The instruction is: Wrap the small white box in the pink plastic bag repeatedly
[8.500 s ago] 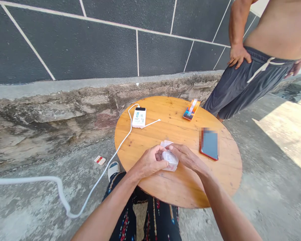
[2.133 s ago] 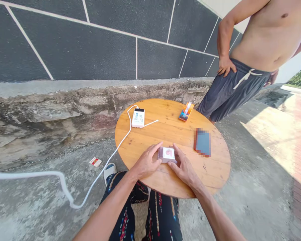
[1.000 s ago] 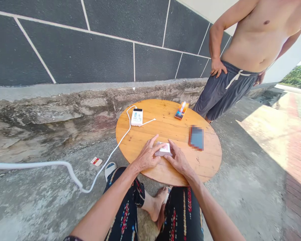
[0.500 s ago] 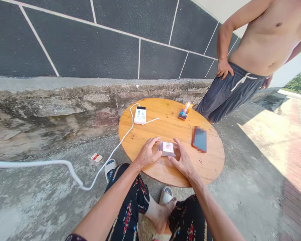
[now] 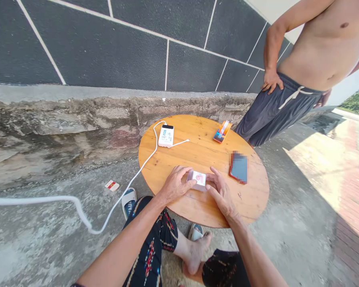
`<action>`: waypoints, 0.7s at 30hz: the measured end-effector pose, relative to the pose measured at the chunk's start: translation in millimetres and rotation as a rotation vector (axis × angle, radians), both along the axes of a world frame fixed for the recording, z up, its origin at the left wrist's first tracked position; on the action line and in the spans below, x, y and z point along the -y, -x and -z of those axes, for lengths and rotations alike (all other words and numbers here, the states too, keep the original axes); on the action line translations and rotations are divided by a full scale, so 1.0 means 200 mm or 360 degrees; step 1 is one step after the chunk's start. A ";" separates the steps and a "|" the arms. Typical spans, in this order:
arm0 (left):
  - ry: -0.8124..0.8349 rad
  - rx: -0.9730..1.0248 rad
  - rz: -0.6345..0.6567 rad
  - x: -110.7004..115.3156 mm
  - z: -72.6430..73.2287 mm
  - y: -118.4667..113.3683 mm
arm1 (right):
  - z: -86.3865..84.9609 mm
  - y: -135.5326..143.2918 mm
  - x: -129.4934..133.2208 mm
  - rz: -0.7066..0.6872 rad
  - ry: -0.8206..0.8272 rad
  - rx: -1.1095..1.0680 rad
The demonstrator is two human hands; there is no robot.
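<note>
A small clear plastic box (image 5: 199, 179) with a white top and reddish print is on the round wooden table (image 5: 179, 159), near its front edge. My left hand (image 5: 177, 181) grips its left end, thumb in front and fingers behind. At the opposite end, my right hand (image 5: 220, 191) has its thumb and fingertips against the box, while its index finger is raised. Whether the underside rests fully on the wood, I cannot tell. Right of my right hand lies a phone (image 5: 238, 168) with a red-orange edge, its screen blurred.
A white power device (image 5: 166, 136) with a white cable (image 5: 137, 177) sits at the table's back left. An orange and blue packet (image 5: 221, 132) lies at the back right. Beyond it stands a person in grey shorts (image 5: 275, 107). A red and white card (image 5: 112, 185) lies on the ground.
My view has shifted slightly. The fingertips of both hands have closed in on the ends of the box, and the box is turned a little.
</note>
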State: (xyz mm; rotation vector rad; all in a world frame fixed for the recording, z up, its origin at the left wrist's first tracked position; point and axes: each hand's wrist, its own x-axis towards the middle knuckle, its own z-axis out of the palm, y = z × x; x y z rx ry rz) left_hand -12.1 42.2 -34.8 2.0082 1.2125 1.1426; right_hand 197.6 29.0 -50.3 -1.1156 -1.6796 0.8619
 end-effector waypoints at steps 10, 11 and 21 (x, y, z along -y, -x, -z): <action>-0.0029 0.0039 0.0014 0.01 0.00 0.00 | -0.03 -0.01 0.00 0.0226 -0.0043 -0.0038; -0.0034 0.0046 0.0020 0.00 0.01 0.00 | -0.05 0.00 -0.01 0.0235 -0.0098 0.0018; -0.0037 0.0050 0.0002 0.00 0.01 0.00 | -0.26 0.04 -0.10 0.0004 -0.0635 0.1025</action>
